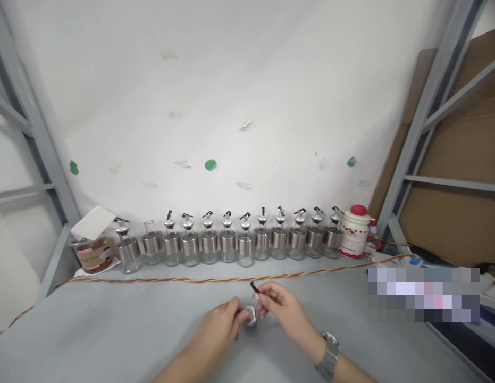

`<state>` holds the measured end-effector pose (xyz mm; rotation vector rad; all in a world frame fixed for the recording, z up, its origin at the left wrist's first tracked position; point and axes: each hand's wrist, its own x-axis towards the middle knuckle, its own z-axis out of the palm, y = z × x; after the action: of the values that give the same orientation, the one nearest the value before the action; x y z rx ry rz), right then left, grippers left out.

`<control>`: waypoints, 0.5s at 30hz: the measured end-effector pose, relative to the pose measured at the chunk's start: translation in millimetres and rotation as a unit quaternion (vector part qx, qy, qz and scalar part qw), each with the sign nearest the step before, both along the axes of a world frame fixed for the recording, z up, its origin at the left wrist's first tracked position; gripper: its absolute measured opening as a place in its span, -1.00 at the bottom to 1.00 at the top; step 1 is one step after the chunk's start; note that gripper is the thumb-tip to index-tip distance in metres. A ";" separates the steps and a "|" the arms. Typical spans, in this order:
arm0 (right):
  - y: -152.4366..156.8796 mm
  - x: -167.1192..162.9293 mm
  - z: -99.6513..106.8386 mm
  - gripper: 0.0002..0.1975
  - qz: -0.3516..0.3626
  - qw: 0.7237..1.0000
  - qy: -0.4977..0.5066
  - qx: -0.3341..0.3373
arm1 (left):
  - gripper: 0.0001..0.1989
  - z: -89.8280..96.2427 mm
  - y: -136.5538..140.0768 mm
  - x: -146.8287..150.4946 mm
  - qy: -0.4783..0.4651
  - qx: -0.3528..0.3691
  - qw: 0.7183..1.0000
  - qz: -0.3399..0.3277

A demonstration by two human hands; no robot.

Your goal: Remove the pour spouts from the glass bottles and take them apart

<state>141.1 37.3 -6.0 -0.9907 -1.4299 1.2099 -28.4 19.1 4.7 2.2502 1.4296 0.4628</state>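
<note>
Low over the grey shelf, my left hand (220,325) pinches a small silver pourer cap (251,316), its round face turned to the right. My right hand (279,304) is beside it, thumb and fingers closed on a small black lever (254,287) that sticks up past the fingertips. The cap and the lever look apart, though fingers partly hide both. Behind the hands stands a row of glass oil bottles with steel bands, most topped by a silver pourer with a black lever. The second bottle (152,244) from the left has a bare glass neck.
A twisted red-yellow cord (183,280) runs across the shelf (111,319) before the bottles. A cream jar (353,234) with a red lid stands at the row's right end, a labelled tub (94,256) at its left. Grey metal posts flank the white wall.
</note>
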 end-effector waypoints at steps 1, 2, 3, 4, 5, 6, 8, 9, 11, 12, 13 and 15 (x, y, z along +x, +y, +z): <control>1.3 0.3 -0.5 -0.60 -0.002 1.000 0.002 -0.008 | -0.76 -0.1 0.2 -0.3 -0.003 -0.004 1.000 0.000; 2.2 0.7 -0.6 -0.59 -0.004 1.000 0.004 -0.016 | -0.76 -0.3 0.3 -0.5 -0.005 -0.007 1.000 0.000; 2.5 1.1 -0.5 -0.59 -0.004 1.000 0.006 -0.024 | -0.76 -0.8 0.5 -0.8 -0.008 -0.009 1.000 0.000; 2.3 1.4 -0.2 -0.58 -0.001 0.999 0.008 -0.034 | -0.75 -1.5 0.7 -1.1 -0.011 -0.010 1.000 -0.001; 1.7 1.6 0.0 -0.59 0.006 0.999 0.010 -0.046 | -0.75 -2.5 1.0 -1.5 -0.014 -0.011 1.000 -0.001; 0.7 1.6 0.1 -0.59 0.017 0.998 0.012 -0.059 | -0.75 -3.8 1.4 -1.8 -0.018 -0.011 1.000 -0.003; -1.8 1.3 -0.9 -0.60 0.040 0.995 0.015 -0.086 | -0.76 -6.9 2.6 -2.5 -0.026 -0.013 1.000 -0.008; -2.8 1.0 -1.9 -0.61 0.048 0.994 0.017 -0.097 | -0.77 -8.4 3.2 -2.7 -0.031 -0.014 0.999 -0.010; -3.8 0.5 -4.7 -0.62 0.059 0.992 0.020 -0.114 | -0.78 -10.9 4.3 -2.8 -0.040 -0.017 0.999 -0.015; -3.6 0.5 -6.2 -0.62 0.061 0.991 0.021 -0.120 | -0.79 -11.6 4.7 -2.7 -0.045 -0.018 0.999 -0.017; -3.2 0.6 -7.5 -0.63 0.062 0.990 0.023 -0.125 | -0.80 -11.9 4.8 -2.5 -0.051 -0.020 0.998 -0.019; -1.7 1.2 -9.0 -0.64 0.065 0.989 0.025 -0.133 | -0.82 -11.5 4.4 -2.2 -0.063 -0.025 0.997 -0.024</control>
<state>142.3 35.6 -15.0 -1.0515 -1.3333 1.5407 -30.6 23.5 -6.8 2.1706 1.3066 0.5366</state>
